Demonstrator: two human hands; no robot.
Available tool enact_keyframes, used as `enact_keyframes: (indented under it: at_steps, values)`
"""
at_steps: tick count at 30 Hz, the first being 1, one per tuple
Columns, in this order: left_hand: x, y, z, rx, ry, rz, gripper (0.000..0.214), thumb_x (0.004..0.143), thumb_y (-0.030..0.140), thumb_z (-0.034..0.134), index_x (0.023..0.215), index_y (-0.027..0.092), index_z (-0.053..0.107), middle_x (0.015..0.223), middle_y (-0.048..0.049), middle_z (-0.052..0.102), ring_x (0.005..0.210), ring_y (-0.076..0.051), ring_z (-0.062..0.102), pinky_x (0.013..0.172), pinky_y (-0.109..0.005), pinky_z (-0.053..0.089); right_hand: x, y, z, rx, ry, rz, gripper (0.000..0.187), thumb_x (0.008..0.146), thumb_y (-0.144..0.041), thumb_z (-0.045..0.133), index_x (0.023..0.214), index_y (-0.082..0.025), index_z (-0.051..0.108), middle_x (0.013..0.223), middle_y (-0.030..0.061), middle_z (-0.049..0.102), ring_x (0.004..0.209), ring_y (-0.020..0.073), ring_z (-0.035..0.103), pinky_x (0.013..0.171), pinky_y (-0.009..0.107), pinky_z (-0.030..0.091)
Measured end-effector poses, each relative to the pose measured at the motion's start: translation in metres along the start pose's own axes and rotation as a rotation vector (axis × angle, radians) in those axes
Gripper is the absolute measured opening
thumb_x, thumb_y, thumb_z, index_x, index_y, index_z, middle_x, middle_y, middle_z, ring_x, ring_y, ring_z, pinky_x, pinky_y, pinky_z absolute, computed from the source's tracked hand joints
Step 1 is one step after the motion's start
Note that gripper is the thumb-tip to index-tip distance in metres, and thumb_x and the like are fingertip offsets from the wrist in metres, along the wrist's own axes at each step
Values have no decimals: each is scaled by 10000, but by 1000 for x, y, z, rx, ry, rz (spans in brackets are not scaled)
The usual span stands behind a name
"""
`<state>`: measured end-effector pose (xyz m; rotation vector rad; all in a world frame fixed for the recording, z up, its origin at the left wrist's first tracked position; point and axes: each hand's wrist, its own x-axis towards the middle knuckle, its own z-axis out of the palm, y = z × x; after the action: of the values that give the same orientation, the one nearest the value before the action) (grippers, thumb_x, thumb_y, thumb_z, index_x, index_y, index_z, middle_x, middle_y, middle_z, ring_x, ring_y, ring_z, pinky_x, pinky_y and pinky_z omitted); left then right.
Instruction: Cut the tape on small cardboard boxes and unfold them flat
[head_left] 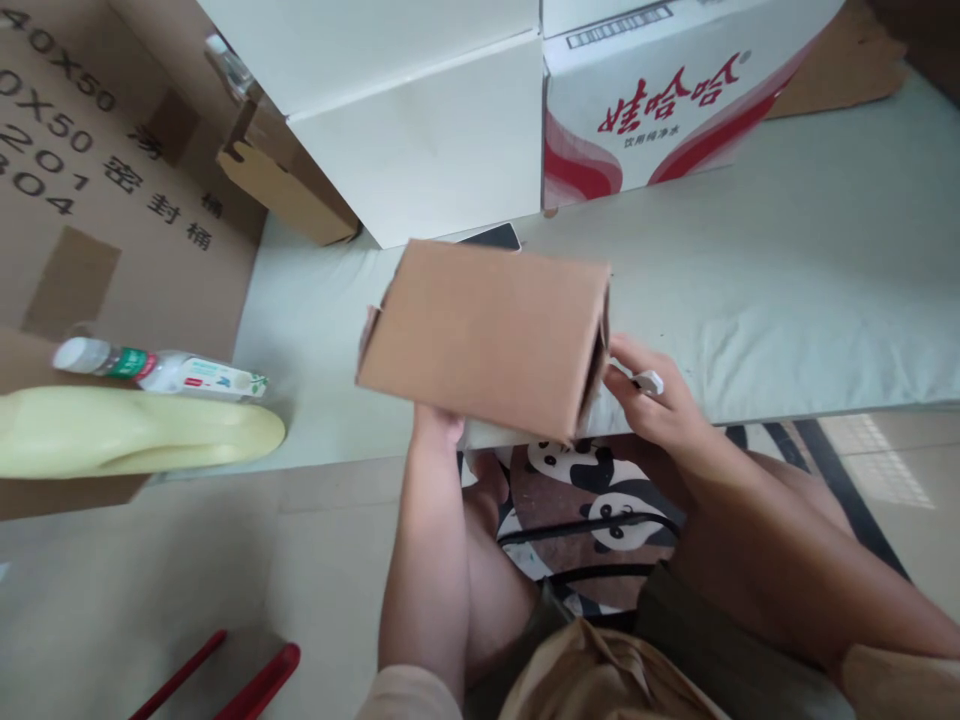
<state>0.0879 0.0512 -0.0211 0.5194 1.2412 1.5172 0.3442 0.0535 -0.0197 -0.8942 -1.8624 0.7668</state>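
Note:
A small brown cardboard box (487,335) is held up, tilted, above the pale green cloth surface. My left hand (442,424) supports it from below at the near side; most of those fingers are hidden behind the box. At the box's right end, where the flaps stand slightly apart, is my right hand (651,395). Its fingers are closed around a slim object with a white end (647,382), whose kind I cannot make out. Whether the right fingertips touch the flaps is unclear. Behind the box, part of a dark flat object (491,237) shows.
Large white cartons (442,140) and a red-and-white carton (637,120) line the back. On the left lie a plastic bottle (161,370) and a pale yellow object (142,432) beside a big brown carton (97,190). Red bars (259,680) are at lower left, and a panda-patterned mat (600,500) is below.

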Motion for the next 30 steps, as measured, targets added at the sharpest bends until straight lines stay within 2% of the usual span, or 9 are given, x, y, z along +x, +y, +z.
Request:
enact_keyframes:
  at_steps: [4,8,11,14,16,18,20,26,30]
  values:
    - [-5,0,9,62,-73,-263,523,874,651,474,1006,178,652,829,-68,712,584,-163,651,466,-273,533,-2,1,2,26,55,-29,458,994,-290,536,1448,-349,552,1544,37,523,1423,249,510,1152,465,477]
    - [-4,-7,8,331,-157,-289,712,899,768,288,853,154,645,513,-19,541,376,-106,477,333,-211,300,-5,-1,0,99,74,-27,467,1000,-316,542,1459,-402,530,1604,-17,440,1492,242,417,1209,454,431]
    - [-2,-20,5,664,-207,-249,612,925,695,384,747,167,638,406,24,420,337,-100,399,352,-224,265,-7,-4,-2,124,101,15,411,1012,-337,520,1414,-392,585,1584,-18,469,1487,247,426,1233,478,401]
    - [1,-31,1,841,-188,-24,413,883,555,590,867,158,705,630,-46,653,506,-141,582,509,-270,475,-6,-7,-4,94,105,-29,364,1013,-310,510,1344,-356,653,1500,8,570,1451,256,477,1238,522,387]
    - [2,-31,0,752,-92,278,417,864,513,643,1110,182,704,1043,-122,751,882,-224,724,767,-355,585,-2,-8,-3,73,63,-110,354,1000,-273,524,1315,-334,675,1432,22,631,1403,252,534,1241,537,376]
    - [1,-26,-2,568,-108,594,461,914,537,573,1271,257,656,1389,-98,642,1286,-264,614,1054,-428,521,2,-9,-1,75,-9,-189,349,987,-254,533,1293,-314,687,1385,35,667,1332,247,600,1237,543,378]
    - [0,-19,-2,479,-248,806,424,972,547,465,1276,330,666,1509,-18,554,1453,-244,465,1212,-439,379,5,-9,1,96,-73,-246,336,982,-258,526,1265,-299,702,1353,40,687,1283,242,637,1234,546,378]
    - [-4,-17,3,706,-281,949,418,994,496,445,1272,273,665,1511,-65,526,1431,-255,466,1238,-469,320,6,-9,-5,153,-71,-139,273,996,-332,501,1140,-264,723,1277,54,721,1250,245,644,1166,507,442]
    - [-6,-25,11,710,-215,957,443,997,511,400,1217,246,678,1456,-85,555,1400,-255,486,1228,-466,326,10,-19,-19,162,405,-66,322,990,-426,464,840,-251,689,855,70,705,831,220,668,756,397,539]
